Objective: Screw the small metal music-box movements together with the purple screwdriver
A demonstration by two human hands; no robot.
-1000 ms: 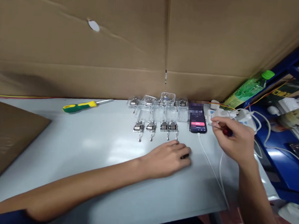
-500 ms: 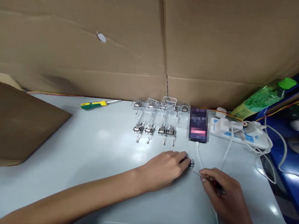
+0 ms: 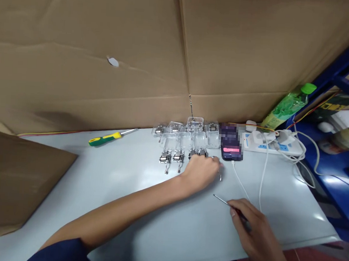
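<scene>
Relative to the phone (image 3: pixel 231 147): well left, a green-and-yellow screwdriver (image 3: pixel 104 138). Nearer left, clear boxes (image 3: pixel 185 139) stand behind metal fittings (image 3: pixel 169 157) set in a row. Just left of the phone, the left hand (image 3: pixel 200 173) is closed, its fingers pinching a single fitting (image 3: pixel 214 159), partly hidden. Below the phone, the right hand (image 3: pixel 253 234) pinches a thin screwdriver (image 3: pixel 222 200), tip pointing left. Right of the phone lies a power strip (image 3: pixel 271 144).
</scene>
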